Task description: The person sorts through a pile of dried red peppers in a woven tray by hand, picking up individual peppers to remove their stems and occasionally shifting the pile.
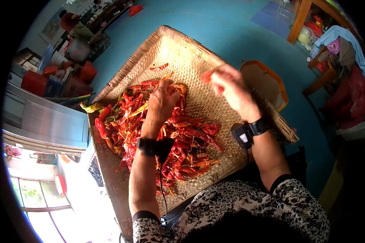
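A broad woven basket tray (202, 95) lies before me, holding a heap of dried red chili peppers (190, 137), some orange or yellowish. My left hand (162, 101) rests over the far part of the heap, its thumb held apart from the fingers. An orange chili shows just beyond those fingertips. To the right, my right hand (231, 87) is raised above the bare weave, fingers closed on a red chili pepper (207, 76), blurred and partly covered. One loose red chili (159, 67) lies apart, near the far corner.
Against the tray's right side stands an orange-rimmed container (284, 91). A wooden chair (322, 77) draped with cloths is further right. Left are a grey cabinet (48, 117) and red boxes (34, 83). Another person (75, 26) is at the far left. Black bands circle both my wrists; a cable hangs from the left.
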Available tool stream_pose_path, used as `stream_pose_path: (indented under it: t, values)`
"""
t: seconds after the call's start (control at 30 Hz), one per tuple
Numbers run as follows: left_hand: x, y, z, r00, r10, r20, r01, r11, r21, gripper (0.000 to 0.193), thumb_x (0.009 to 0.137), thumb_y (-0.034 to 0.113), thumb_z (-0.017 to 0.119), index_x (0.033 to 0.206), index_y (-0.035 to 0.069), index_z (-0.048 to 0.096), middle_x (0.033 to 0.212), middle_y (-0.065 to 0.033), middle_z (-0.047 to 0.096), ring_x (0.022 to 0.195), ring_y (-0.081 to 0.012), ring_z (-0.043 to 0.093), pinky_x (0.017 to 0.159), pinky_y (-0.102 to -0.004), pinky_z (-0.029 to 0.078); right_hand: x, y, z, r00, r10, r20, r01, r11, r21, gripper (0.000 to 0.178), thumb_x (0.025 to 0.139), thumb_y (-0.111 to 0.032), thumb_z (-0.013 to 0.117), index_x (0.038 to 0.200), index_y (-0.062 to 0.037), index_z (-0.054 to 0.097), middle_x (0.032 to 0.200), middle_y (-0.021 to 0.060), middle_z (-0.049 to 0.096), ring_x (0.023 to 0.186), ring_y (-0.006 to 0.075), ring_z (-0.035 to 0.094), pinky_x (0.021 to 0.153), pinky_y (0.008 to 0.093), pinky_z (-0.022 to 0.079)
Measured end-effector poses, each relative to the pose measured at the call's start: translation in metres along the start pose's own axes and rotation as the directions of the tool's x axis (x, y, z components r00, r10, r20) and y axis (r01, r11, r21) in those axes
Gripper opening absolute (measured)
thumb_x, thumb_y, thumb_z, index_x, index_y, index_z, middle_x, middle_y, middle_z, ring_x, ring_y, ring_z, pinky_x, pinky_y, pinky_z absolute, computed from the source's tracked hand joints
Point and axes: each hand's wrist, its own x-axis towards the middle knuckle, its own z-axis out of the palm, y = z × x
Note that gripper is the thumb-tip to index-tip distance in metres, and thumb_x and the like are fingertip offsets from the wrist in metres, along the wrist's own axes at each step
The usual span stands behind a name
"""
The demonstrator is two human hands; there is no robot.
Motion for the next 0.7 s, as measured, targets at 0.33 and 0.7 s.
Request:
stream_pose_path:
  t: [0.33, 0.7]
  values:
    - [0.023, -0.011, 0.029, 0.93, -0.13, 0.345, 0.039, 0.965, 0.258, 0.024, 0.077, 0.018, 0.062, 0.098, 0.006, 0.059, 0.102, -0.0172, 0.059, 0.101, -0.0329, 0.056, 0.084, -0.0429, 0.045, 0.007, 0.006, -0.021, 0.999, -0.045, -0.012, 0.039, 0.682, 0.73, 0.032, 0.094, -0.034, 0.054, 0.106, -0.0059, 0.061, 0.076, 0.0026, 0.063, 0.063, 0.0112, 0.053, 0.053, 0.0243, 0.043]
    - [-0.035, 0.044, 0.012, 0.957, 0.129, 0.261, -0.133, 0.991, 0.0, 0.011, 0.078, -0.001, 0.059, 0.088, 0.003, 0.059, 0.083, -0.0105, 0.06, 0.078, -0.0269, 0.062, 0.068, -0.0357, 0.051, -0.001, 0.037, 0.007, 0.956, -0.146, 0.256, 0.284, 0.688, -0.667, 0.02, 0.088, -0.009, 0.059, 0.108, -0.009, 0.061, 0.092, 0.0052, 0.062, 0.082, 0.0156, 0.06, 0.07, 0.0329, 0.052]
